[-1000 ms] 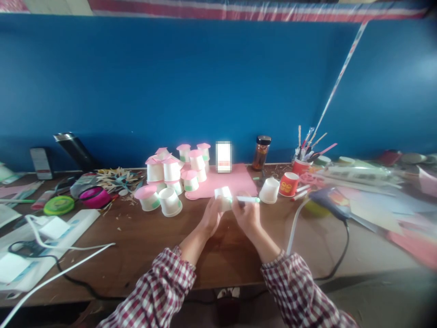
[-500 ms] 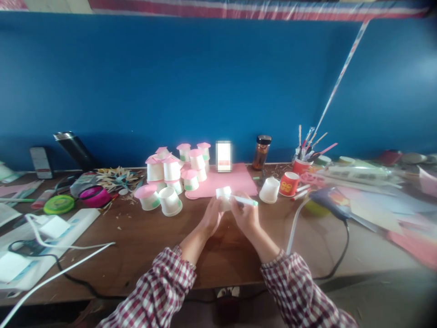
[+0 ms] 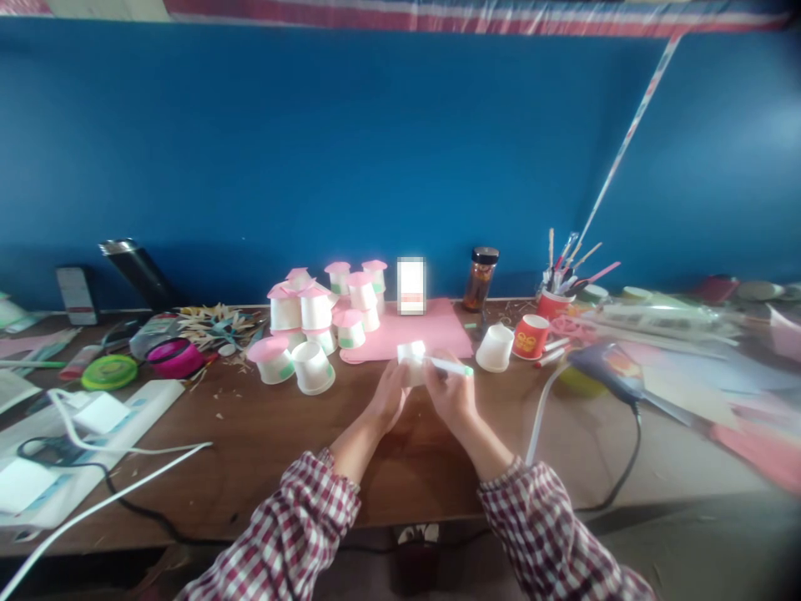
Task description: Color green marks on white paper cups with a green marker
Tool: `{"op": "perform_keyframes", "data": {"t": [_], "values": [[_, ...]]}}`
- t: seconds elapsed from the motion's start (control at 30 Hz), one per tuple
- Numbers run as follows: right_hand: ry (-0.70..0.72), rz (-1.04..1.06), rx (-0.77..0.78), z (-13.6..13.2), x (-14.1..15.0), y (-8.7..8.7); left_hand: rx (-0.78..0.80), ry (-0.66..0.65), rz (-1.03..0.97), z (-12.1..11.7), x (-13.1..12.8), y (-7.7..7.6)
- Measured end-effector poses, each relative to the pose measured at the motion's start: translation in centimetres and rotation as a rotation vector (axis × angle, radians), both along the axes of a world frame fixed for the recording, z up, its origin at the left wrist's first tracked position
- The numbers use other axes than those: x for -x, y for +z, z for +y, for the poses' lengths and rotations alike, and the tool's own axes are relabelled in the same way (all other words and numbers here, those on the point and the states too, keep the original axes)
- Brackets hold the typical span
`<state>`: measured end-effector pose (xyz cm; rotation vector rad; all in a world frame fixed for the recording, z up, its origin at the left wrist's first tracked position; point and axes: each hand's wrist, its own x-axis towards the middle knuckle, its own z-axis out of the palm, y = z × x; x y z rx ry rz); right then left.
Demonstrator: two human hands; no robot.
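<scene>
My left hand (image 3: 388, 401) is closed round a small white paper cup (image 3: 412, 359), held above the brown table (image 3: 263, 451). My right hand (image 3: 451, 392) grips a white marker (image 3: 451, 366) with a green end, its tip against the cup's side. Both sleeves are red and white plaid. Just behind the hands lies a pink sheet of paper (image 3: 431, 330). Left of it stands a cluster of several white cups with pink tops (image 3: 325, 313).
A white cup (image 3: 494, 348) and a red cup (image 3: 531, 336) stand to the right, with a brown jar (image 3: 479, 279) and a cup of pens (image 3: 554, 300) behind. A glue gun (image 3: 604, 367) with cable lies right. Tape rolls (image 3: 109, 371), wood scraps and white cords lie left.
The marker in my right hand has tilted slightly, its green end dipping a little. The cup and my left hand stay almost still.
</scene>
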<state>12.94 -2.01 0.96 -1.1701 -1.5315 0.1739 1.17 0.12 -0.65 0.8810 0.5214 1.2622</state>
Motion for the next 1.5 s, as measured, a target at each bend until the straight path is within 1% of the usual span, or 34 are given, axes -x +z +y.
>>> {"op": "perform_keyframes", "data": {"t": [0.17,0.67,0.87,1.33,1.5], "values": [[-0.009,-0.001,0.004,0.05,0.03,-0.06,-0.004,-0.009,-0.001,-0.05,-0.02,0.09],[-0.011,-0.024,0.019,-0.06,0.05,0.16,0.013,0.026,0.023,-0.03,0.03,0.04],[-0.037,-0.057,0.01,-0.07,0.02,0.0,0.021,0.036,0.027,-0.13,0.06,0.14],[-0.027,-0.067,0.009,-0.21,0.11,0.04,-0.004,0.031,0.025,-0.06,0.15,-0.02],[-0.041,-0.076,-0.001,-0.28,0.14,0.16,0.03,0.044,0.015,0.02,0.11,-0.1]]}}
